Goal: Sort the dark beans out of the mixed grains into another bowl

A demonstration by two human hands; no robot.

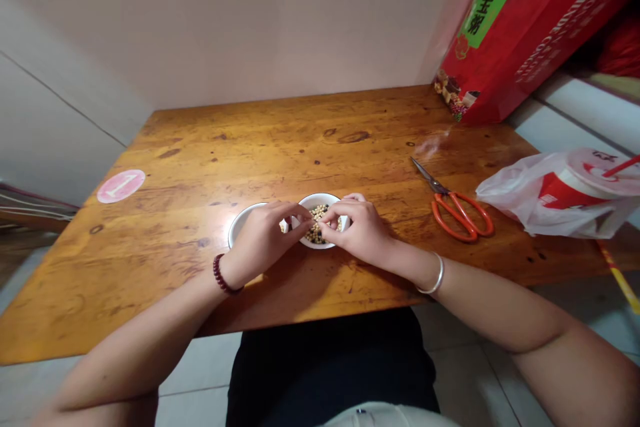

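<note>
Two small white bowls stand side by side near the front edge of the wooden table [200, 147]. The right bowl [320, 200] holds a heap of pale beans [318, 215] with a few dark ones. The left bowl [240, 221] is mostly hidden under my left hand [263, 237]. That hand's fingers are pinched together at the right bowl's rim. My right hand [357, 230] is also curled in a pinch over the beans. Whatever either pinch holds is too small to make out.
Orange-handled scissors [457, 208] lie right of the bowls. A white plastic bag with a red cup and straw [565, 193] sits at the right edge. A red carton [520, 27] leans at the back right. A pink round sticker [121, 185] marks the left side.
</note>
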